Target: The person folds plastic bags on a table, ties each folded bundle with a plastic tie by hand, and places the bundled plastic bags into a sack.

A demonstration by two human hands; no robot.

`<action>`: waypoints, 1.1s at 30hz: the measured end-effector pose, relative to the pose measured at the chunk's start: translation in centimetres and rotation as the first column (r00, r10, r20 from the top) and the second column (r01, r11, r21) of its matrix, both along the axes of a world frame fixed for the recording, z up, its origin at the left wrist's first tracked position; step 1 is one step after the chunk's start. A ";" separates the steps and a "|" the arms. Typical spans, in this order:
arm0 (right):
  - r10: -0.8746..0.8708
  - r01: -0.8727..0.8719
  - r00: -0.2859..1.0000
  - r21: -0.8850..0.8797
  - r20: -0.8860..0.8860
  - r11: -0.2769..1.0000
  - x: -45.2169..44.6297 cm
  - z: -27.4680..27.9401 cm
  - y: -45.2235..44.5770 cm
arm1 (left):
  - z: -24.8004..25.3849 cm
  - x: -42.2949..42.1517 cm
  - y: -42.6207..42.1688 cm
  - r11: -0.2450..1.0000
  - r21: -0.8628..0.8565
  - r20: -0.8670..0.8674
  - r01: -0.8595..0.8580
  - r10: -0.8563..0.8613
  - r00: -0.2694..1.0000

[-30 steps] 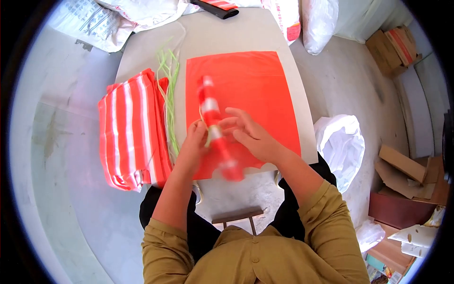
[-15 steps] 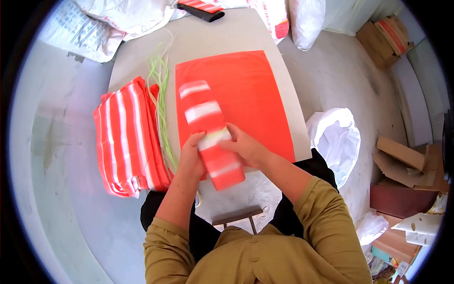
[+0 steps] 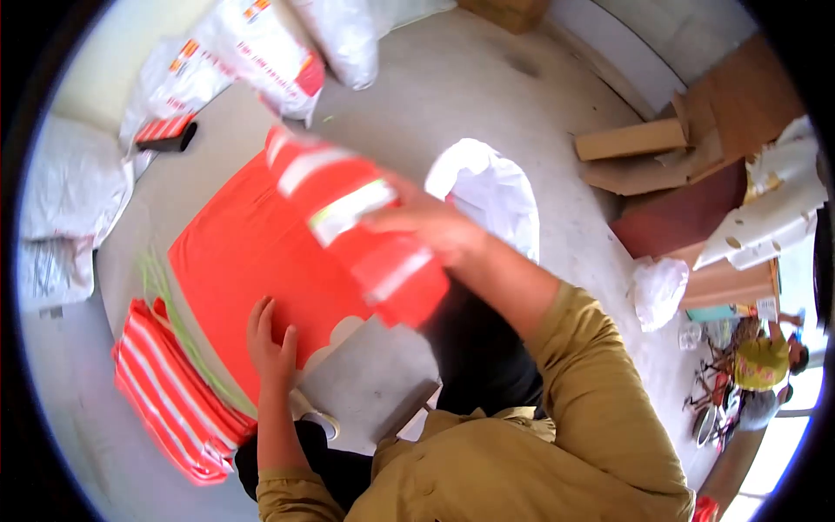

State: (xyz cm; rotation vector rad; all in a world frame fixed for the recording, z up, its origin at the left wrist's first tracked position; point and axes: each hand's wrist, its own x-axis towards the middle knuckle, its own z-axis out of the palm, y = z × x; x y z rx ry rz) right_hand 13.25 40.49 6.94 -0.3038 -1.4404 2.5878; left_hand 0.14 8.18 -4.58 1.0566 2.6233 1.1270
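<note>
A long, folded bundle of red-and-white striped plastic bags (image 3: pixel 404 283), with a pale green tie around its middle, is raised over the table's right side. My right hand (image 3: pixel 439 228) grips it from the right; motion blurs the bundle. My left hand (image 3: pixel 275 344) is empty, fingers apart, at the near edge of a flat red plastic sheet (image 3: pixel 230 252). Left of the sheet lie thin green strips (image 3: pixel 187 326). Beside them, a thick pile of red-and-white striped bags (image 3: pixel 165 396) hangs at the table's left edge.
A white bag with an open mouth (image 3: pixel 522 204) stands on the floor to the right. Beyond it are cardboard boxes (image 3: pixel 635 141) and a white plastic bag (image 3: pixel 658 291). Printed white sacks (image 3: pixel 252 52) stand past the table. Other people (image 3: pixel 761 361) are far right.
My left hand has let go of the bundle and moved down-left, opening over the sheet. My right hand has carried the bundle rightward. The camera view has turned to the right.
</note>
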 end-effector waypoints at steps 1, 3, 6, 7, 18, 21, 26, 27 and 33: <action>-0.074 0.074 0.997 0.062 0.001 0.995 2.6 2.3 2.0 | 0.2 0.3 0.2 1.000 -0.022 -0.013 -0.005 0.005 1.000; -0.261 0.264 0.964 0.177 -0.043 0.948 7.6 2.0 6.3 | 0.7 0.9 0.6 0.999 -0.035 -0.025 -0.018 0.017 1.000; -0.329 0.358 0.932 0.237 -0.156 0.903 12.4 0.9 10.6 | 0.1 0.7 0.6 0.995 -0.098 -0.071 -0.003 -0.004 0.997; -0.363 0.380 0.925 0.224 -0.117 0.898 13.8 -0.6 11.6 | 0.1 0.8 0.6 0.995 -0.105 -0.067 -0.005 -0.002 0.998; -0.304 0.450 0.753 -0.119 0.583 0.885 16.4 -23.6 14.9 | -0.1 0.3 0.6 0.993 -0.120 -0.102 0.007 -0.020 0.995; -0.370 0.505 0.686 -0.044 0.626 0.862 14.6 -23.7 16.2 | -0.4 0.0 0.2 0.990 -0.143 -0.133 0.019 -0.039 0.990; -0.433 0.577 0.560 0.042 0.707 0.816 15.4 -36.1 18.1 | -0.6 0.0 -0.2 0.987 -0.156 -0.154 0.024 -0.048 0.987; -0.448 0.517 0.452 0.183 0.771 0.836 15.9 -40.6 17.7 | -0.8 -0.1 -0.3 0.987 -0.161 -0.162 0.025 -0.051 0.985; -0.583 0.146 0.166 0.565 0.796 0.812 16.6 -51.3 15.1 | -0.7 -0.3 -0.6 0.983 -0.174 -0.162 0.050 -0.078 0.984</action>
